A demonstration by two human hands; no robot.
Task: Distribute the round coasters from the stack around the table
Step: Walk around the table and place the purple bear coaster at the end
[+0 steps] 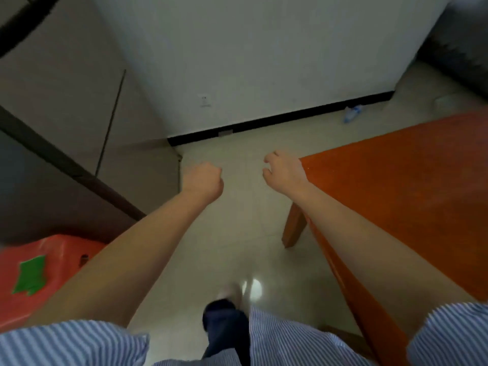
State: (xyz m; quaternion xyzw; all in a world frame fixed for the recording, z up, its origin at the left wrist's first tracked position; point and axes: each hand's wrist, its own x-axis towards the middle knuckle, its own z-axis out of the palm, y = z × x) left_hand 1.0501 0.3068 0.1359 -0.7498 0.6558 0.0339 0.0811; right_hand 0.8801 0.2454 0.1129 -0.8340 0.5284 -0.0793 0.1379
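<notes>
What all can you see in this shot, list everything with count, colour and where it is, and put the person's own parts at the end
table: one, orange wood, right side, only part in view, one leg showing
plastic stool or bin: one, red with a green patch, lower left, blurred
wall socket: one, white, low on the far wall
skirting board: one, black, along the foot of the far wall
litter: one blurred white-and-blue item, on the floor by the far wall
floor: pale glossy tiles, centre
coasters: none in view
left hand: one, closed in a fist, over the floor
right hand: one, fingers loosely curled, at the table corner, holding nothing visible
sleeves: two, blue-and-white striped, bottom edge
</notes>
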